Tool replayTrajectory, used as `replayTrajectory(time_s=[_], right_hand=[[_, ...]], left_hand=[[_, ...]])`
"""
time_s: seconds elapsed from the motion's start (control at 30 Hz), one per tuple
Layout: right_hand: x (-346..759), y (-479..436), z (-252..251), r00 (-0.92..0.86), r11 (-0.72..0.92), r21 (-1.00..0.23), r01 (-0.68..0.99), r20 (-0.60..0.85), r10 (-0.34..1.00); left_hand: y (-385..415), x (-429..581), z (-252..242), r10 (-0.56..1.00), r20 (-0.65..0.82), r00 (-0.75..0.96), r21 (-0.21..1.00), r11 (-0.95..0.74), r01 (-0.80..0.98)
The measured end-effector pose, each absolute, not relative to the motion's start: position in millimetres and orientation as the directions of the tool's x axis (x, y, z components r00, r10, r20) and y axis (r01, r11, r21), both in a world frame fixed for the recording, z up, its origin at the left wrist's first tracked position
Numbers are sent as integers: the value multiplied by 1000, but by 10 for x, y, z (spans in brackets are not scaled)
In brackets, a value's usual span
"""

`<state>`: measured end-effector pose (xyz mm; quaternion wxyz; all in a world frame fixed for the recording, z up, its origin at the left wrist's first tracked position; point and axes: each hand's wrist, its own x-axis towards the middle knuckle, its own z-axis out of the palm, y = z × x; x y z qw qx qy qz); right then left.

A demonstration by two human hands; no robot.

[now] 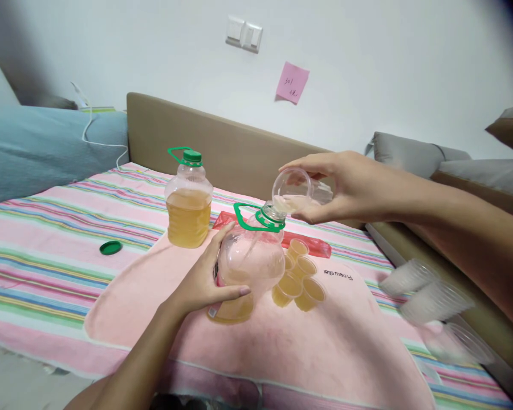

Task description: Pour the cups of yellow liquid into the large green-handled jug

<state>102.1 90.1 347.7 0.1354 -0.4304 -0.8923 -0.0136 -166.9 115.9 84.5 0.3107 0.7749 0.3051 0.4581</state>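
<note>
Right of the capped bottle (188,202), your left grip (205,280) clasps the open bottle (251,265), steadying it on the pink towel (325,341), while your right grip (348,188) pinches a tilted cup (294,191) against its mouth so liquid lands inside.

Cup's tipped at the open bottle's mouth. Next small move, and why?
Probably tip the cup a little further. The right hand holds it on its side with its rim at the mouth of the open bottle, and some pale liquid is pooled in its lower side. The left hand grips the tilted bottle, so it looks steady enough. More filled cups stand beside it.
</note>
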Motion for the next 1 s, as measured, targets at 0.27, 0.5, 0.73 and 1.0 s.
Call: replayTrajectory(time_s=[0.27,0.5,0.73,1.0], right_hand=[[913,865,3557,-661,674,21,738,220,717],[828,874,3592,-677,666,137,733,245,694],[752,840,3605,-683,663,171,728,264,682],[698,754,3576,-738,671,312,673,229,634]], left_hand=[[1162,-1663,853,762,516,392,765,-615,188],[1171,-1666,830,756,527,387,760,-623,184],[1141,-1659,882,776,495,391,782,-594,188],[1152,-1659,863,774,499,389,780,-597,188]])
